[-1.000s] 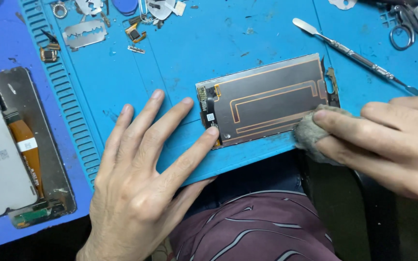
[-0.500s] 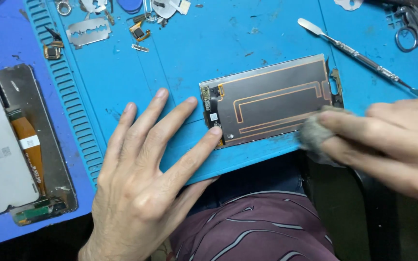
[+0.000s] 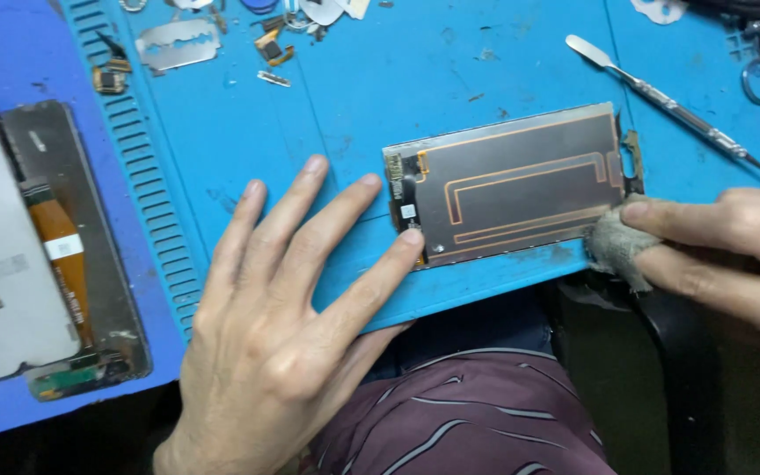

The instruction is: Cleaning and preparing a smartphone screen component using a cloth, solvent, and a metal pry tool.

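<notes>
Rt hand (image 3: 732,251) pinching cloth (image 3: 613,246) on panel (image 3: 521,189)

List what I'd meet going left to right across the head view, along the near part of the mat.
Opened phone body → left hand → display panel lying face down → grey cloth pad → right hand.

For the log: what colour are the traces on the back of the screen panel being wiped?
Copper-orange lines on the dark grey screen panel, clearest in the head view.
</notes>
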